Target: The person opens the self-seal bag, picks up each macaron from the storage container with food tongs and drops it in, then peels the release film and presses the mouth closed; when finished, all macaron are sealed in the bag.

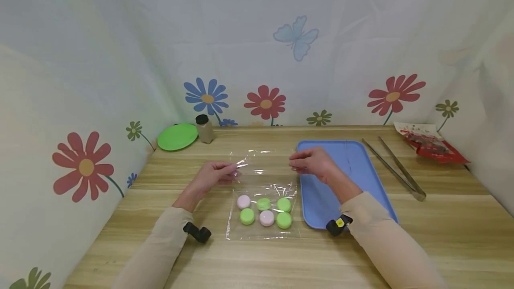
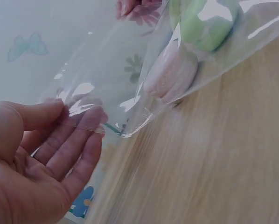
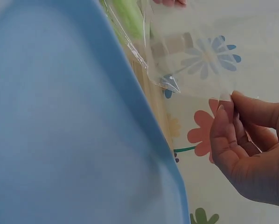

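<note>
A clear plastic bag [image 1: 265,231] lies on the table with several green macarons [image 1: 283,220] and two pink macarons [image 1: 267,218] in its lower part. My left hand [image 1: 213,176] pinches the left edge of the bag's raised upper flap between thumb and fingers, as the left wrist view shows closely. On the other side my right hand [image 1: 315,163] pinches the flap's right edge with thumb and fingertips, over the left part of a blue tray [image 1: 329,208]. Between the two hands the transparent film is stretched out.
Metal tongs [image 1: 397,171] lie right of the tray, with a red and white packet [image 1: 431,142] behind them. At the back left are a green plate [image 1: 177,137] and a jar with a black lid [image 1: 205,129]. A flowered curtain [image 1: 241,57] surrounds the table.
</note>
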The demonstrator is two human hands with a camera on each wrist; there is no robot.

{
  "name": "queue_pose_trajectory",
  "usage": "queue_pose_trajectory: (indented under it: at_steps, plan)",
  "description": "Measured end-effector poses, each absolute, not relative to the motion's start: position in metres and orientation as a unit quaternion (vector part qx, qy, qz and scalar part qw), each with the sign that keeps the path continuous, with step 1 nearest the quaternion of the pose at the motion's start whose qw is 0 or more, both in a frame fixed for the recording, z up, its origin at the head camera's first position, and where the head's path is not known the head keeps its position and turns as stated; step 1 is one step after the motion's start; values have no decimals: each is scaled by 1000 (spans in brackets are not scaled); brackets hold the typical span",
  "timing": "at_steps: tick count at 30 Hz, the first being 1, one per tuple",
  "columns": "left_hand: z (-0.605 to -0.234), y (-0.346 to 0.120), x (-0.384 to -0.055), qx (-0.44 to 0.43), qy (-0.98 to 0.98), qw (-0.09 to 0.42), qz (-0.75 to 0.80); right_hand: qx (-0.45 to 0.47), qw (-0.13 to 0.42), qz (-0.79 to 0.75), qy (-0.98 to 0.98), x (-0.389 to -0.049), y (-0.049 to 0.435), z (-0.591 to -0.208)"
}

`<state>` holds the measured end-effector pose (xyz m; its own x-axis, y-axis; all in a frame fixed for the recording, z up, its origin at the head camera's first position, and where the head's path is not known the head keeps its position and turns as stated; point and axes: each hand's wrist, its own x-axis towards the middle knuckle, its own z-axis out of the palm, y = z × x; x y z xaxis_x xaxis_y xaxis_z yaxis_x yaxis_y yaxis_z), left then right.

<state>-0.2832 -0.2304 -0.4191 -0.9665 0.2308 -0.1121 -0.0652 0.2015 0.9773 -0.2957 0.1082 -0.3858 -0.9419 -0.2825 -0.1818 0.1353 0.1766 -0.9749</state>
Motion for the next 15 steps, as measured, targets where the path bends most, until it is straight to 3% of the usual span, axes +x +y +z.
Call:
queue_pose_trajectory:
  at_steps: [15]
  plan:
    - [-415, -225, -285, 46, 711, 51, 700, -65, 160, -664, 727, -301, 108, -392]
